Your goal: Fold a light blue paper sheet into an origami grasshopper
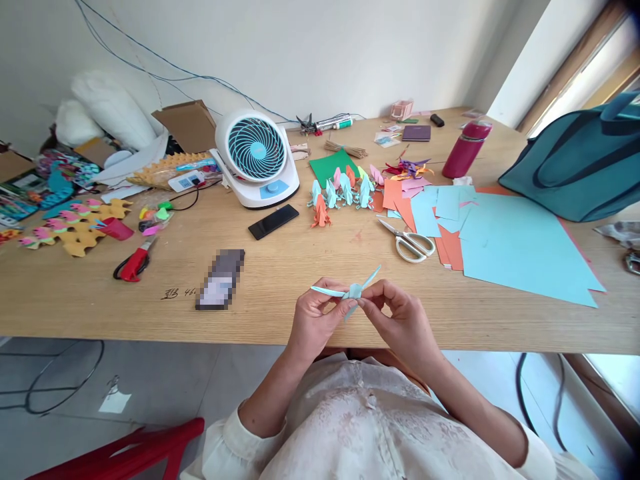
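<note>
Both hands are working close together just above the near edge of the table (150,303). The left hand (315,320) is pinching the light-blue paper figure (354,291) from the left, fingers closed on its body, w/ one thin point sticking out to the left over the knuckles. The right hand (400,320) is gripping the same figure from the right, thumb & fingertips pressing at its middle, another thin point angling up and to the right. So the figure is sitting between the two hands, held off the wood, right in front of the person's chest.

Further back, centre of the table, a cluster of finished paper figures (345,190) is standing in blue, pink, orange, w/ a green sheet (327,165) behind them. White-handled scissors (413,243) are lying just right of centre, beside a big spread of blue paper sheets (520,250) overlapping orange ones. A white & blue desk fan (257,157) is facing the camera, a black phone (273,221) lying just in front of it. Red-handled scissors (134,263) are lying off to the left. A magenta bottle (467,149) is standing far right-centre, a teal bag (580,167) resting at the right end.
</note>
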{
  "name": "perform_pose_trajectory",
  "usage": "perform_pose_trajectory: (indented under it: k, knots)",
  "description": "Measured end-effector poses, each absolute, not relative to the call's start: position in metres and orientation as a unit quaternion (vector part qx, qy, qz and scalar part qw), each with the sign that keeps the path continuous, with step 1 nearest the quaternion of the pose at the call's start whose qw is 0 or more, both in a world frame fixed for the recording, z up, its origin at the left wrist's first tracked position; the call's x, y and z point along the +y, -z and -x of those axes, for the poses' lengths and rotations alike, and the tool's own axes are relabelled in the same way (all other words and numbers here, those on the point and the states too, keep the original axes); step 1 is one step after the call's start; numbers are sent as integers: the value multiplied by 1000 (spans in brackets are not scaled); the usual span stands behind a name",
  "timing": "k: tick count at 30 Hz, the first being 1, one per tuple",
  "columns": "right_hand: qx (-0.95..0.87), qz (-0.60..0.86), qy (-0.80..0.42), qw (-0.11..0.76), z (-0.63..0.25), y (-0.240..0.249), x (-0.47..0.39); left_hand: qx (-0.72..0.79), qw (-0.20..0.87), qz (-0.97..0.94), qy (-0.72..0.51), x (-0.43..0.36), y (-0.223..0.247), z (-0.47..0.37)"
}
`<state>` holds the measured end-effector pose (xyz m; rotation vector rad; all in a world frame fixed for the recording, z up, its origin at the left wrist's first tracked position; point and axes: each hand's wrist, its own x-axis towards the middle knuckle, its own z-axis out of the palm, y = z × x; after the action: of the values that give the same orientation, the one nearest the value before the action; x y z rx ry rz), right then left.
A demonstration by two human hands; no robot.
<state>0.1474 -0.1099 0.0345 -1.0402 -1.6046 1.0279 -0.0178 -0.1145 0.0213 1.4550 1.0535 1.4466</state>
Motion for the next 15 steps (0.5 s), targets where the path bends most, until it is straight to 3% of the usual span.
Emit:
perform_pose_trajectory:
  k: [10, 15]
  knots:
    - [-634, 424, -467, 448, -148, -25, -103, 423, 551, -478, -537, -110, -28, 18]
    - [-635, 408, -474, 453, -149, -26, -103, 449, 534, -456, -552, -111, -22, 14]
